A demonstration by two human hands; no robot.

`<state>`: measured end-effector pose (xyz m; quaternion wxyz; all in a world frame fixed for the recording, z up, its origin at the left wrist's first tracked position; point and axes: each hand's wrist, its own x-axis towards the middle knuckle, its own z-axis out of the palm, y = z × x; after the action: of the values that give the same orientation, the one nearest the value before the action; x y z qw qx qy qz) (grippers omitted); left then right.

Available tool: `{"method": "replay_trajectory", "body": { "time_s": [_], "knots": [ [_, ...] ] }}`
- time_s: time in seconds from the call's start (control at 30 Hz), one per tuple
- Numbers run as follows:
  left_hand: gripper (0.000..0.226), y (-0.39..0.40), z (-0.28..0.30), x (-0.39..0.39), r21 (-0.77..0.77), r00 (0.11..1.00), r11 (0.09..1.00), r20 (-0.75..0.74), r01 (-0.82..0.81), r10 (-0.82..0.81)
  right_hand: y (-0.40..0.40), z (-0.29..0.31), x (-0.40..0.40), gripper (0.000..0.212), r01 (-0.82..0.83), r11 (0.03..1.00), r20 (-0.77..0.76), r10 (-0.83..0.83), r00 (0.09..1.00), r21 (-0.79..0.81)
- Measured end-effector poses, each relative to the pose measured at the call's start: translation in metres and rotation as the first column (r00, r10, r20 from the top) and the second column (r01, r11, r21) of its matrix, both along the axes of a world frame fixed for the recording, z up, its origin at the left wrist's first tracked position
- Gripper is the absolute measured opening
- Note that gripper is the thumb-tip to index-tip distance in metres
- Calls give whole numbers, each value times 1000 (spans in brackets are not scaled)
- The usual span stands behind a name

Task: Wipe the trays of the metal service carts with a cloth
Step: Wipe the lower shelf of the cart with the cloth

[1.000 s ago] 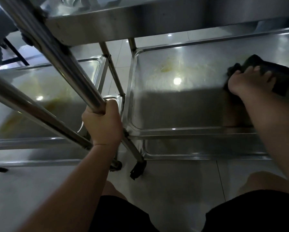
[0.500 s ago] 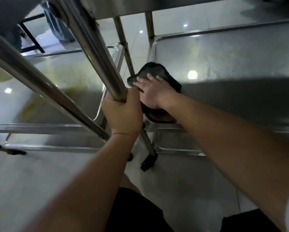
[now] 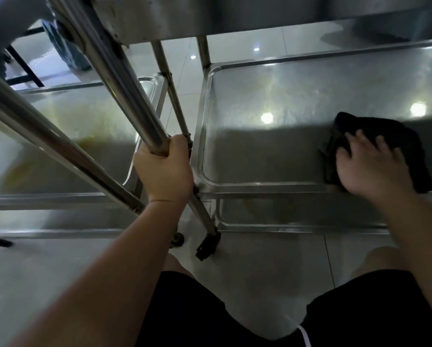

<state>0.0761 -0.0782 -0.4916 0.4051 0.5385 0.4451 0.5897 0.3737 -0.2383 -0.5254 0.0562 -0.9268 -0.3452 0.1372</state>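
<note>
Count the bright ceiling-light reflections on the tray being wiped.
2: one mid-tray, one right above the dark cloth on this tray. More may lie beyond the frame edge.

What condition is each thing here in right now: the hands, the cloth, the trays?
Left hand: grips the cart's slanted tube.
Right hand: fingers spread, pressing on the cloth.
Black cloth: bunched, lying on the right tray.
Right tray: faint yellowish streaks.
Left tray: yellow-brown smears.
</note>
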Motion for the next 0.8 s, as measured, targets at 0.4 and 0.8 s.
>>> {"method": "replay_trajectory", "body": {
  "time_s": [0.4, 0.8],
  "knots": [
    [28, 3, 4, -1, -2, 999, 1000, -37, -9, 9, 191, 4, -177, 60, -590, 803, -119, 596, 794, 89],
    [44, -7, 9, -4, -81, 987, 995, -152, -61, 49, 80, -8, -122, 69, -679, 724, -12, 685, 728, 118]
  ]
}}
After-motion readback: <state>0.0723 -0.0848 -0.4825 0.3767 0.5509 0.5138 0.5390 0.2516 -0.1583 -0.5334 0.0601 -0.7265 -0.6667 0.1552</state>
